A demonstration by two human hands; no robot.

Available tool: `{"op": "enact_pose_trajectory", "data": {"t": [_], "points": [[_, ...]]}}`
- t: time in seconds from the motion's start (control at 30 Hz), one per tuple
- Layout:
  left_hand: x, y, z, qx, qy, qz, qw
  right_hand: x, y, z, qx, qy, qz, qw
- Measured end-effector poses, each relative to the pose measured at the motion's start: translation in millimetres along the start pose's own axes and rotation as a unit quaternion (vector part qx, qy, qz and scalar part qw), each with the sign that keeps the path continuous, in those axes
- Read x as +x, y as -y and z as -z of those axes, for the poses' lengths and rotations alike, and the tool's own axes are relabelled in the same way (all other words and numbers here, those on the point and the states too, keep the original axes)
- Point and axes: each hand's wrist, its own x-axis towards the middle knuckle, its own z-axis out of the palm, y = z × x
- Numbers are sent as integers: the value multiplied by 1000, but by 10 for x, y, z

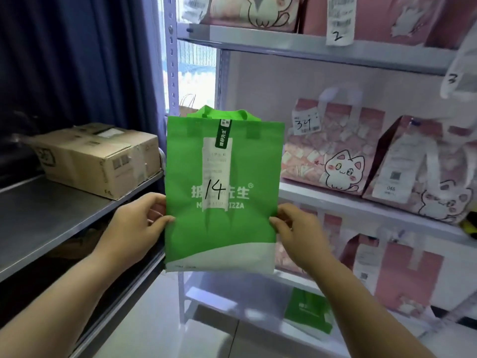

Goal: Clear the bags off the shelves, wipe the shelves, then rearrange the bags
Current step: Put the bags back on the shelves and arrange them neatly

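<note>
I hold the green pizza bag point(223, 192) upright in front of the white shelf unit point(322, 49). My left hand point(138, 228) pinches its left edge, thumb on the front face; my right hand point(299, 231) pinches its right edge the same way. A white receipt point(216, 166) marked "14" is fixed to the bag's front. I cannot tell what the bag contains.

Right of the bag, the middle shelf holds two pink cat-print bags point(327, 151), both closed; the nearer one carries a tag marked "34". More pink cat-print bags sit on the shelves above and below. A second green bag point(308, 311) lies flat on the lowest shelf, below my right hand.

Left of the bag, one taped cardboard box point(100, 158) rests on a grey metal shelf point(46, 218). Behind it hangs a dark blue curtain point(77, 58).
</note>
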Motion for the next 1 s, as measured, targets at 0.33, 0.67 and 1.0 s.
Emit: {"op": "enact_pose_trajectory", "data": {"t": [0.33, 0.67, 1.0], "points": [[1168, -144, 94, -3, -36, -78, 996, 1018, 138, 256, 8, -95, 32, 995], [2080, 147, -436, -8, -13, -84, 996, 1750, -132, -129, -36, -112, -45, 992], [2694, 459, -931, 5, 12, -55, 998, 2213, -377, -417, -76, -127, -121, 982]]}}
